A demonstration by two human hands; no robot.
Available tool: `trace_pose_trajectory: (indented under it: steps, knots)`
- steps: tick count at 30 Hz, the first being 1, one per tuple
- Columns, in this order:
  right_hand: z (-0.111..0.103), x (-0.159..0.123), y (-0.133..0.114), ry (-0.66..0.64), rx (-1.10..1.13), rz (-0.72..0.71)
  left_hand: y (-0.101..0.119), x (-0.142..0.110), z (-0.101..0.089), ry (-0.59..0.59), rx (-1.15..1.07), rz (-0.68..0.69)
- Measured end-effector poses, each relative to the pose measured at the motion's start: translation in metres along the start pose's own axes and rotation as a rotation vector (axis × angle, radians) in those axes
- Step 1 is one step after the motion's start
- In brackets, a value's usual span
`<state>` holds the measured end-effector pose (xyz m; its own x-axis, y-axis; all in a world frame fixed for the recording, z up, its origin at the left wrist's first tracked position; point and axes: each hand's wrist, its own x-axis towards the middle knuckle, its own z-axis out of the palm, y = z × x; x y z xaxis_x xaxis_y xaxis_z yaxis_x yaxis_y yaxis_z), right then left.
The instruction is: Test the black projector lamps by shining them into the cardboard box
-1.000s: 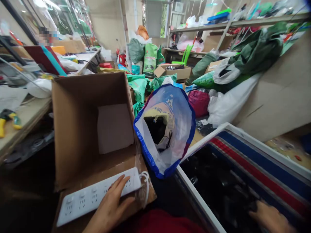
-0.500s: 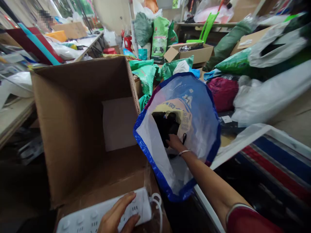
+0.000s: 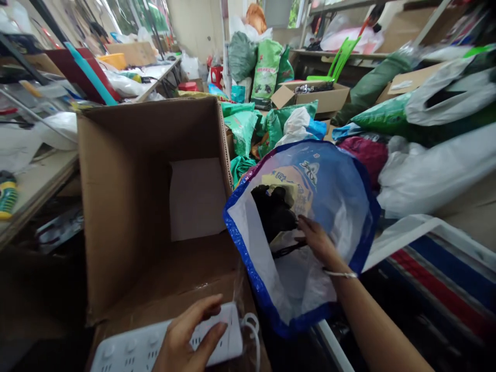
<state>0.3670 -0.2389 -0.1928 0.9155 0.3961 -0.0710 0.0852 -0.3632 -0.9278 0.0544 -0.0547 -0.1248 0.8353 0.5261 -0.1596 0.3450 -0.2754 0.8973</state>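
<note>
A white power strip point(image 3: 228, 330) with a white cord lies on the cardboard flap. Over it my left hand point(image 3: 189, 330) is loosely curved, thumb apart from the fingers, holding nothing. To the right, a woven plastic bag point(image 3: 253, 274) with a blue rim gapes toward me. Several black items point(image 3: 273, 209), whose kind I cannot make out, lie inside it with a thin black cord point(image 3: 289, 251). My right hand point(image 3: 318, 242), a pale bracelet at its wrist, reaches into the bag. Its fingers are parted beside the black items, and nothing shows in them.
A large cardboard box point(image 3: 120, 222) stands with its opening toward me, left of the bag. At lower right is a white-framed bin point(image 3: 411, 225) with striped fabric. Green bags point(image 3: 242, 129) and an open carton point(image 3: 325, 98) lie beyond. A workbench point(image 3: 42, 181) runs along the left.
My right hand went from the bin at right into the bag, onto the black items, and has since drawn back slightly. My left hand stays by the power strip, its fingers lifted. The view shifted.
</note>
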Motion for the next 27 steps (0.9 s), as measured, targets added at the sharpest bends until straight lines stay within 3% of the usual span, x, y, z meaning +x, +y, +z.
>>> trace_pose_trajectory:
  steps: [3,5,8,12,18,22,27]
  knots:
    - [-0.026,-0.042,-0.044,0.003,0.233,-0.042,0.017,0.013,0.014,-0.148,-0.266,-0.064]
    - [-0.029,-0.076,-0.075,-0.017,0.359,-0.076,0.037,0.021,0.024,-0.191,-0.458,-0.082]
    - [-0.016,-0.13,-0.11,-0.07,0.3,-0.107,0.07,0.029,0.034,-0.162,-0.608,-0.098]
    - [0.012,-0.182,-0.123,-0.277,0.124,-0.203,0.094,0.026,0.03,-0.114,-0.655,-0.14]
    - [0.023,-0.196,-0.127,-0.435,-0.006,-0.304,0.084,0.006,0.014,-0.071,-0.675,-0.194]
    - [0.02,-0.196,-0.139,-0.541,-0.074,-0.396,0.083,-0.004,0.01,0.053,-0.641,-0.177]
    - [0.016,-0.196,-0.159,-0.521,-0.008,-0.31,0.091,-0.013,-0.005,0.177,-0.774,-0.037]
